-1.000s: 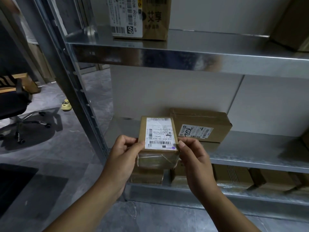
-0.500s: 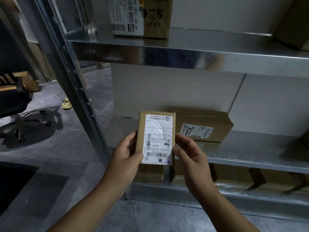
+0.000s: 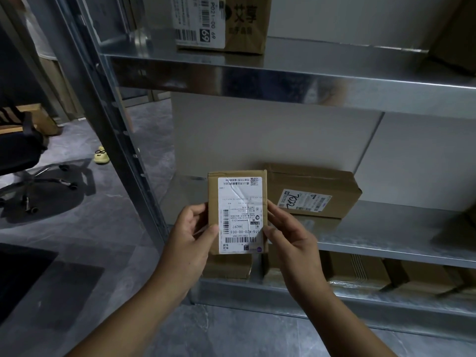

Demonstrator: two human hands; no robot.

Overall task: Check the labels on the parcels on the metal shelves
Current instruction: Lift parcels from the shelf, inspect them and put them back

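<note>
A small brown cardboard parcel (image 3: 238, 199) with a white shipping label is held upright in front of the middle metal shelf (image 3: 386, 233), label facing me and upside down. My left hand (image 3: 192, 234) grips its left edge, thumb on the label. My right hand (image 3: 288, 235) pinches its right edge. Behind it a wider parcel (image 3: 314, 194) marked 7022 lies on that shelf. Another labelled parcel (image 3: 221, 21) stands on the upper shelf (image 3: 309, 73).
Several brown boxes (image 3: 358, 269) fill the bottom shelf. The shelf's upright post (image 3: 116, 119) runs down the left. A black office chair (image 3: 23, 155) and a yellow slipper (image 3: 101, 155) are on the grey floor to the left. More boxes sit at the far right.
The parcel has been tilted up from lying nearly flat to standing upright with its whole label facing me, and lifted slightly. Both hands stayed on its sides.
</note>
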